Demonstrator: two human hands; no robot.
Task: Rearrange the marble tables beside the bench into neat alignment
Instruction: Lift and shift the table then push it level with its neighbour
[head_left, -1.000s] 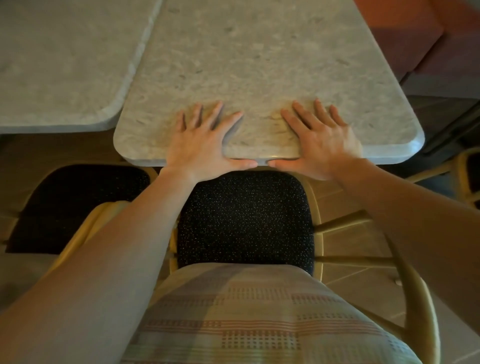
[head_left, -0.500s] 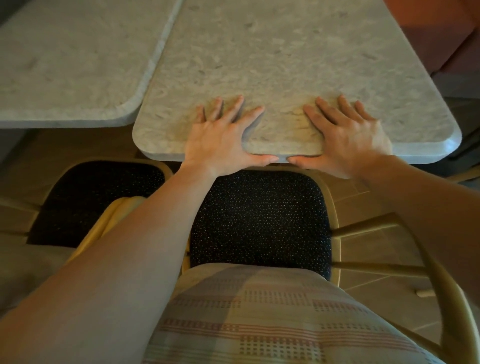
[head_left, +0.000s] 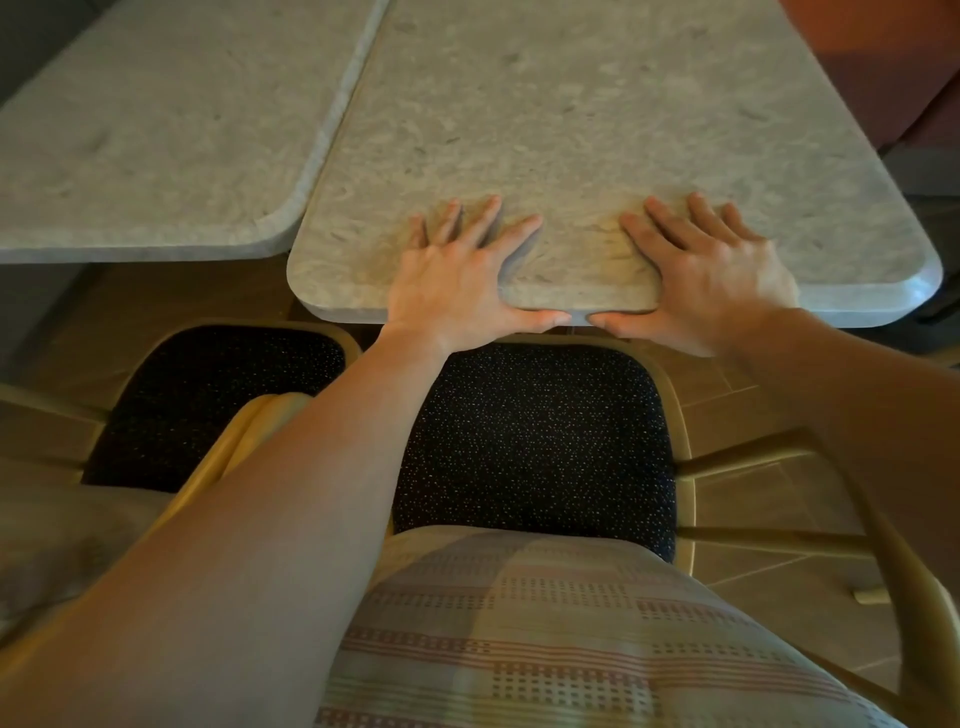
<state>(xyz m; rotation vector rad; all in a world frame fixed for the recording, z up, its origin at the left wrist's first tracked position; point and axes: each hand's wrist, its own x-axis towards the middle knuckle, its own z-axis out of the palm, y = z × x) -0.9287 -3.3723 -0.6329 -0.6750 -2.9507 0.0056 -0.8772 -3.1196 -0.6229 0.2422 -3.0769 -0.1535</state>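
Both hands flat on the near edge of the right marble table

Left hand (head_left: 457, 283) and right hand (head_left: 711, 280) press palms down on the marble worktop (head_left: 597, 119); fingers spread open, thumbs hooked along the front edge, nearly touching; the second marble table (head_left: 156, 130) sits just beside it on the left, its front edge set further back; a dark speckled chair seat (head_left: 540, 441) sits right below the hands.
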